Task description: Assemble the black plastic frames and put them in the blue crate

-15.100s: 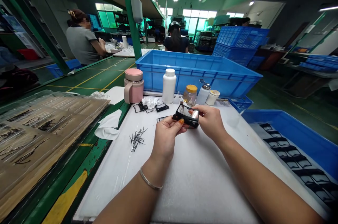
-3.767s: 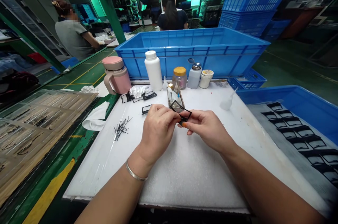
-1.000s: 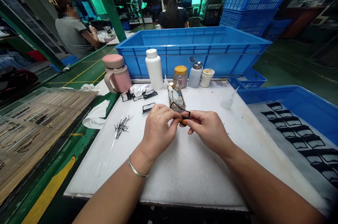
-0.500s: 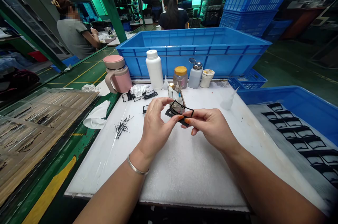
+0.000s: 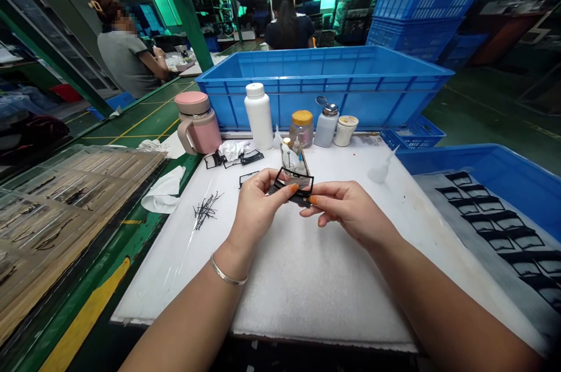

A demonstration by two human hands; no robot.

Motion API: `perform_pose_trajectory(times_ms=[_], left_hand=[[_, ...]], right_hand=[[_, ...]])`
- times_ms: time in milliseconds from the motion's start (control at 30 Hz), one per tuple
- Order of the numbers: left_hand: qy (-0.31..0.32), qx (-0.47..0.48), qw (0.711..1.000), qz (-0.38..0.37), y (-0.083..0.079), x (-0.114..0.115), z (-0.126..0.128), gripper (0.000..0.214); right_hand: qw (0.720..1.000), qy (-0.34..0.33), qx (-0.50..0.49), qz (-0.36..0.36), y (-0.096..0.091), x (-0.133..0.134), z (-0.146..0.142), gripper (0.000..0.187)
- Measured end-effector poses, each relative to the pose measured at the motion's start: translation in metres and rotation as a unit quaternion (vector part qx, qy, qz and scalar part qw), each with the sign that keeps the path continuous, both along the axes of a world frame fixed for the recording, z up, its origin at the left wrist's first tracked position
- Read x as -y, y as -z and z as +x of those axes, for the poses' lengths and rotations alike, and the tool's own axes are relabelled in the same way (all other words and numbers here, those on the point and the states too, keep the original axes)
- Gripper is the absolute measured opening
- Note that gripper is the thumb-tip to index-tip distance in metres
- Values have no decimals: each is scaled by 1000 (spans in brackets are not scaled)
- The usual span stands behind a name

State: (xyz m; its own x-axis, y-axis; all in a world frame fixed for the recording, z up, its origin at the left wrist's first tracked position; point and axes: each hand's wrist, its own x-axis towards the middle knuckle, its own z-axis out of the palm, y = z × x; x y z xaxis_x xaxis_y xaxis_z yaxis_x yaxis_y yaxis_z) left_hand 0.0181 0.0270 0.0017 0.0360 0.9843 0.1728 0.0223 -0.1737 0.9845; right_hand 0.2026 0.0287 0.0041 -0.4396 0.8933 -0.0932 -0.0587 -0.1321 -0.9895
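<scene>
**Head view: both hands pinch a thin black rectangular frame [image 5: 294, 183] above the bench.**

Left hand [image 5: 258, 209], closed, holds the frame's left edge between thumb and fingers; right hand [image 5: 346, 207], closed, pinches its lower right corner. The frame hangs over a white foam sheet [image 5: 307, 296], just in front of a small clear tray of bottles [image 5: 291, 157], partly blocking it. To the left lie loose black wire strands [image 5: 205, 211], a white cloth [image 5: 162, 197] and small black frames [image 5: 232, 157]. Behind stand a pink lidded mug [image 5: 198, 124], a white plastic bottle [image 5: 259, 115], an amber-lidded glass jar [image 5: 302, 128] and a large blue plastic crate [image 5: 324, 89]. To the right, a blue tray [image 5: 495, 173] holds rows of black frames. Two co-workers [image 5: 125, 59] [image 5: 287, 27] sit farther off.
</scene>
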Motion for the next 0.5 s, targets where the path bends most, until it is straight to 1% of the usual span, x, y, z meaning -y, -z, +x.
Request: perform_pose_trajectory(times_ms=[333, 500], left_hand=[[-10, -9, 1000, -1, 0, 2, 3, 23], [-5, -14, 1000, -1, 2, 1, 3, 22]], right_hand=[[999, 37, 13, 13, -1, 2, -3, 24], [998, 50, 19, 12, 0, 1, -5, 25]])
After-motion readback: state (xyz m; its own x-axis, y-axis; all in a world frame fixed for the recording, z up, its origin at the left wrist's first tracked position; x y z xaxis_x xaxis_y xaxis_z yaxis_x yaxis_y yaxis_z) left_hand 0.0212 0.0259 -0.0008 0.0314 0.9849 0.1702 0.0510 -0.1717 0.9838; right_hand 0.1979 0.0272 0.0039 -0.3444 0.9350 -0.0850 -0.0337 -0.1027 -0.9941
